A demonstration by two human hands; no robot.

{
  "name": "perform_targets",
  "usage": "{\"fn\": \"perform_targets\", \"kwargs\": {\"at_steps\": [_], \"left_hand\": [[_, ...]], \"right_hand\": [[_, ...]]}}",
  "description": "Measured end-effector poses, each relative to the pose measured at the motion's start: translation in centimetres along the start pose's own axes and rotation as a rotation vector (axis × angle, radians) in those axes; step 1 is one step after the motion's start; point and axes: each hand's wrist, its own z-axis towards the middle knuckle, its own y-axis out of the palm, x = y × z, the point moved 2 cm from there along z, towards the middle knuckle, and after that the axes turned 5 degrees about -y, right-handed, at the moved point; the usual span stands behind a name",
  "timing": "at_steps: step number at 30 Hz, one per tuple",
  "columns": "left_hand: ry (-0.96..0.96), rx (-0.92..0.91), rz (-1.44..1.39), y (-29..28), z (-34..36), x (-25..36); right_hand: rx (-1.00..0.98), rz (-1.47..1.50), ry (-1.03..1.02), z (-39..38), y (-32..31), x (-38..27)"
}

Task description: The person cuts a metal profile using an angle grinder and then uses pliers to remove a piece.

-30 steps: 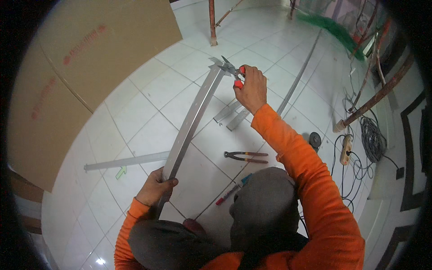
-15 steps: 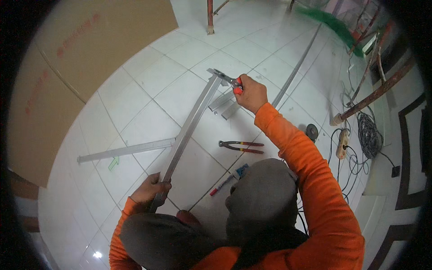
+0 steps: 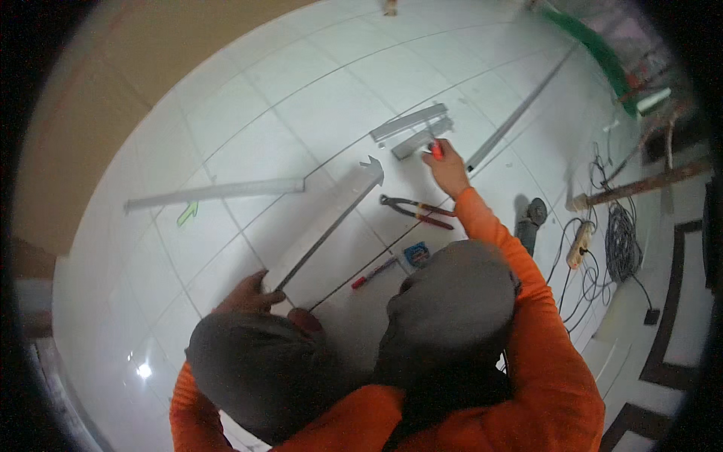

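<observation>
My left hand (image 3: 248, 292) is low beside my left knee, closed around the near end of a long silver metal channel (image 3: 327, 222). The channel slants away from me over the tiles, and its far end has cut, bent tabs. My right hand (image 3: 450, 172), farther out, is closed on a hand tool with red grips (image 3: 437, 149), probably snips; its jaws are blurred. Just beyond that tool lie two short channel offcuts (image 3: 410, 122). Between my arms, pincers with dark red handles (image 3: 418, 211) rest on the floor.
A red-capped marker (image 3: 373, 273) and a blue tape measure (image 3: 416, 255) lie by my right knee. Another channel (image 3: 218, 194) is at left, a long one (image 3: 520, 113) at far right. Cables, a power strip (image 3: 580, 245) and a grinder-like tool (image 3: 532, 218) sit right; cardboard (image 3: 105, 113) stands left.
The snips have come off the channel's far end and moved right, toward the offcuts. The channel has turned and sits lower in view. My head view has shifted.
</observation>
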Motion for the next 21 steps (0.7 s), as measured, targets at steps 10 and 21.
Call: {"fn": "perform_targets", "kwargs": {"at_steps": [10, 21], "left_hand": [[0.082, 0.283, 0.108, 0.8, 6.0, -12.5], [0.212, 0.554, 0.535, -0.8, 11.2, -18.2]], "right_hand": [[-0.27, 0.086, 0.225, -8.0, 3.3, 2.8], [-0.665, -0.413, -0.506, -15.0, 7.0, 2.5]]}}
